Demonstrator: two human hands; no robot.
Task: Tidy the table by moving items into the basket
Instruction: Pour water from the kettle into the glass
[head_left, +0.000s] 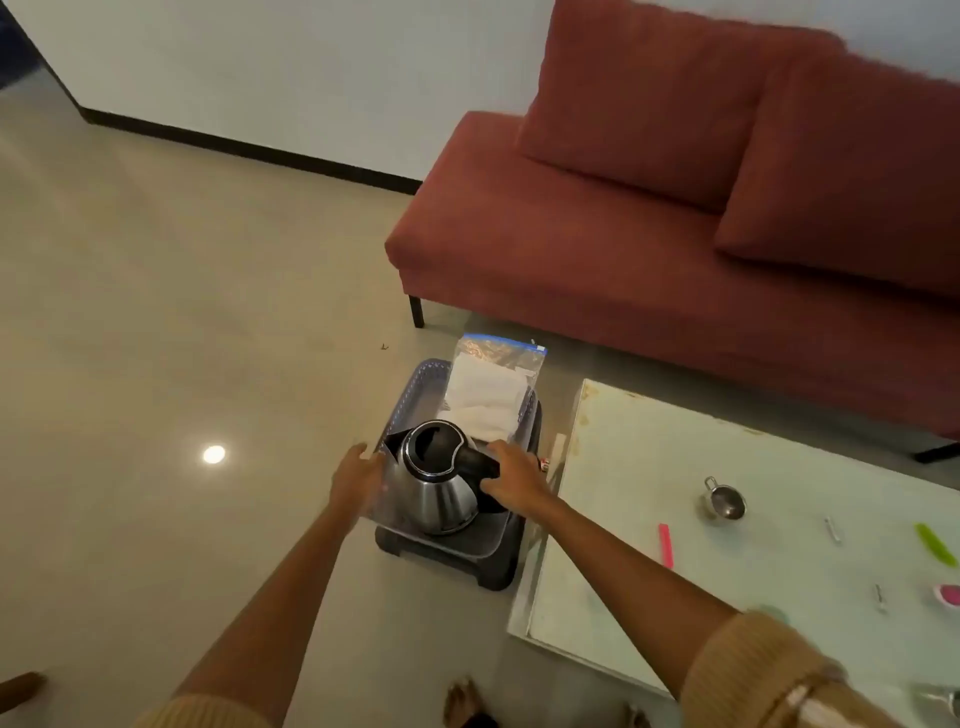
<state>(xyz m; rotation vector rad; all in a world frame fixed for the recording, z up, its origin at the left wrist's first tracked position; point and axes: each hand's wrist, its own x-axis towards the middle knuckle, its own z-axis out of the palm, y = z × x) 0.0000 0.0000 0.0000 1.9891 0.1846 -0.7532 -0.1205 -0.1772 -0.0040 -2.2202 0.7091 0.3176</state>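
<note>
gripping the kettle (441, 486) by its black handle, the right hand (511, 475) has its fingers curled round that handle. seen from the head view, the kettle stands upright in the near end of the basket (410, 395), spout toward the left. the left hand (358, 480) lies against the basket's left wall; it is blurred, and whether its fingers hook over the rim or press flat cannot be told. a clear bag (493, 384) with white contents leans in the far end, its top sticking above the rim. the basket sits on a dark stand (498, 569) on the floor (182, 312), just beside the left edge of the worktop (623, 493), with a narrow gap between them. open floor spreads to the left of the basket and ahead of it; a red sofa (623, 234) stands beyond, one leg near the bag's far side. on the pale, glassy worktop, well apart from the basket, lie a steel cup (724, 501), a pink stick (666, 545), a green strip (935, 543) and a pink thing (948, 595) cut by the right edge. a white wall (260, 62) with dark skirting closes the room.
</note>
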